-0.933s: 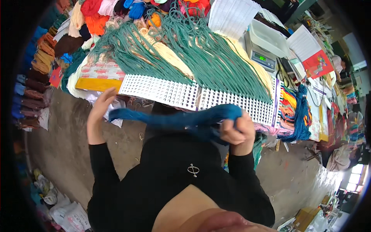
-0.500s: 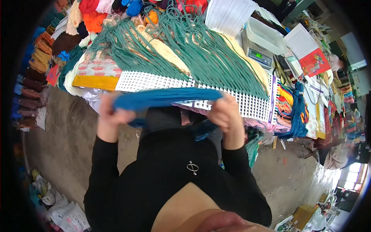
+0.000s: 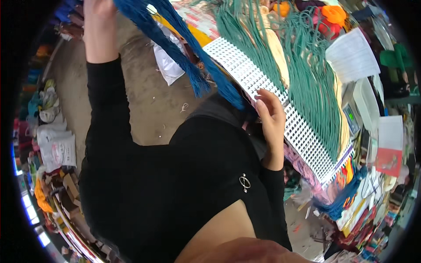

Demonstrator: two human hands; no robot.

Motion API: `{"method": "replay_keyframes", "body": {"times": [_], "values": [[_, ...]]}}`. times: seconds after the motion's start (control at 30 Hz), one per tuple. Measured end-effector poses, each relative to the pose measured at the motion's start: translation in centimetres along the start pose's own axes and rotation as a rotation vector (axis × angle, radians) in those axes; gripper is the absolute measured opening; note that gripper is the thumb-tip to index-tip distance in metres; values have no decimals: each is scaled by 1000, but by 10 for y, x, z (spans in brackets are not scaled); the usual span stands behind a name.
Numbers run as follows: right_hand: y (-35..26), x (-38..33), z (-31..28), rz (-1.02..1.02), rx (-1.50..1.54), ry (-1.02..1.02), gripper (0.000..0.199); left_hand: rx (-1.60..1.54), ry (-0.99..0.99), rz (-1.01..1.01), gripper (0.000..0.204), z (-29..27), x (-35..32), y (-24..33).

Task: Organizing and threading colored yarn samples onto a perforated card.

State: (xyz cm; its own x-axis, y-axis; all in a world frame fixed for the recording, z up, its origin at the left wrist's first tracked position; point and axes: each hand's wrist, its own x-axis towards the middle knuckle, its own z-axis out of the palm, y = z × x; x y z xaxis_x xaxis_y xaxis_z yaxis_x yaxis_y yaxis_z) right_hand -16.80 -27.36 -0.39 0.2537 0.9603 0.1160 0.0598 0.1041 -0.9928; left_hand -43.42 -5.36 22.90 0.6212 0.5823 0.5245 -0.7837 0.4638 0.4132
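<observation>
My left hand (image 3: pixel 100 9) is raised at the upper left, cut off in part by the top edge. It is closed on a hank of dark blue yarn (image 3: pixel 175 52), which slants down to the right in two long bunches with loose, frayed ends. My right hand (image 3: pixel 274 118) is apart from the yarn, at the near edge of a white board with rows of holes (image 3: pixel 245 65). Its fingers are lightly bent and separate, with nothing in them. Long green yarn strands (image 3: pixel 307 92) and cream ones lie across the board.
Beyond the green yarn are paper sheets (image 3: pixel 353 55) and a scale with a clear tray (image 3: pixel 367 103). Another blue hank (image 3: pixel 342 201) hangs at the table's right end. A white bag (image 3: pixel 169 65) hangs by the table. Filled sacks (image 3: pixel 57 149) stand along the left.
My left hand has swung up and left with the blue yarn, which now hangs loose at one end. My right hand has let go of it. The view has turned left.
</observation>
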Motion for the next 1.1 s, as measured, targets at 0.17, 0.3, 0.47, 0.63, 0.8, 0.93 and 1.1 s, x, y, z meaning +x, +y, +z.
{"method": "replay_keyframes", "body": {"times": [0.17,0.3,0.47,0.63,0.8,0.93,1.1], "values": [[0,0,1,-17,46,-8,27,-10,150,48,56,-17,-9,-23],[-1,2,2,19,-13,-44,23,837,394,-261,59,-84,-52,-68],[-12,-1,-4,88,9,-52,20,795,497,-333,54,-90,-66,-134],[-9,-8,-6,-11,41,42,17,610,395,-577,53,-94,-90,-196],[-5,-12,1,1,133,169,14,641,136,-643,39,-79,-92,-265],[-12,-18,-3,127,93,256,11,599,132,-742,38,-68,-86,-282],[-10,-20,-7,138,234,287,10,403,135,-846,39,-71,-81,-285]]}}
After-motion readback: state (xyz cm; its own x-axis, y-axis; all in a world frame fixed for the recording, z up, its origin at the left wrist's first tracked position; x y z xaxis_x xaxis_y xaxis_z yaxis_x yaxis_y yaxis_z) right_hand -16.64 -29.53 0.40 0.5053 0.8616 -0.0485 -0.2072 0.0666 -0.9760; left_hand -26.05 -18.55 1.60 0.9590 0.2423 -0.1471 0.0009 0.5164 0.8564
